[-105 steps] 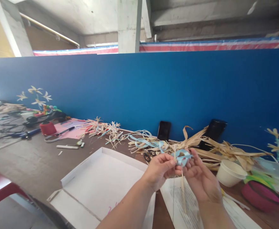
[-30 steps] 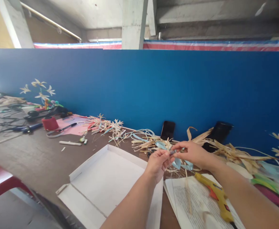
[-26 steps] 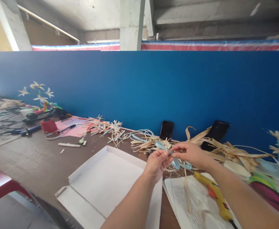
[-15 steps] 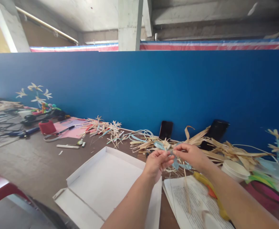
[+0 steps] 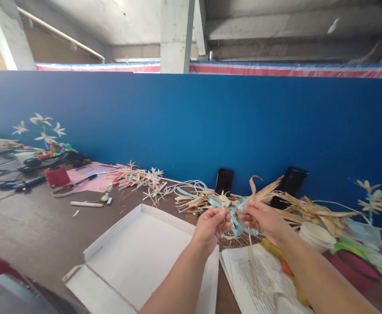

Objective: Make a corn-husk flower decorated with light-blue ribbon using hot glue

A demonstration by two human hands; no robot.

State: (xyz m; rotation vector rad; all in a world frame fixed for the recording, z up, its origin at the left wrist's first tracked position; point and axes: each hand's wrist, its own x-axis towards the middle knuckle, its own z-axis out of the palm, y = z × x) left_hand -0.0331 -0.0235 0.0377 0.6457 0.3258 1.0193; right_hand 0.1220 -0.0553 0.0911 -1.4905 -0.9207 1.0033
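Note:
Above the back of the table, my left hand (image 5: 208,227) is closed, thumb and fingers pinched together. A small pale husk flower (image 5: 223,199) stands up just over those fingertips; its stem is hidden in the grip. My right hand (image 5: 263,219) pinches a light blue strip (image 5: 239,226), like thin tape or ribbon, which loops down between the two hands. The strip's near end reaches close to the left fingers, but whether it touches the stem I cannot tell.
A shallow white box lid (image 5: 141,244) lies left of my arms. Printed sheets (image 5: 262,270) with a thin stick (image 5: 252,266) lie below the hands. Dried husks (image 5: 321,213), a phone (image 5: 224,180), white cups (image 5: 316,235) and husk flowers (image 5: 153,176) line the blue partition (image 5: 177,126).
My right hand has drawn slightly away from the left and turned, and more of the blue strip shows between them. The view has shifted a little to the right.

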